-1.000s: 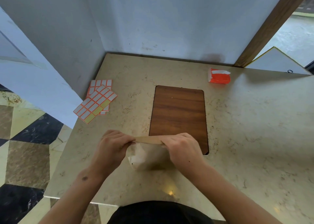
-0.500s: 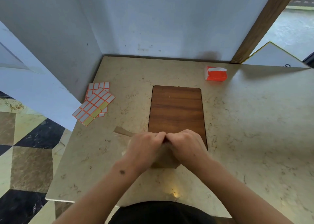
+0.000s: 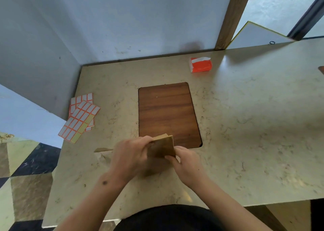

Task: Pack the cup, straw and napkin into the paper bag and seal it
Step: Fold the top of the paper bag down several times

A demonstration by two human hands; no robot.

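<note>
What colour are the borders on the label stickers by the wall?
Orange-red borders around white labels on the sticker sheets, with some yellowish backing bare; head view.

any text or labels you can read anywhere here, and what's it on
None can be read.
Sticker sheets: rows of orange-bordered labels, all blank, some yellowish.
Orange packet: a white strip on top, no print legible.
Paper bag, held by the left hand and right hand: plain brown, no print visible.
Wooden inlay: only wood grain.

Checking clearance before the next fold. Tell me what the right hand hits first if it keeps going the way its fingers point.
The right hand points up-left at the folded paper bag, which its grip already pinches; beyond lies the left hand.
</note>
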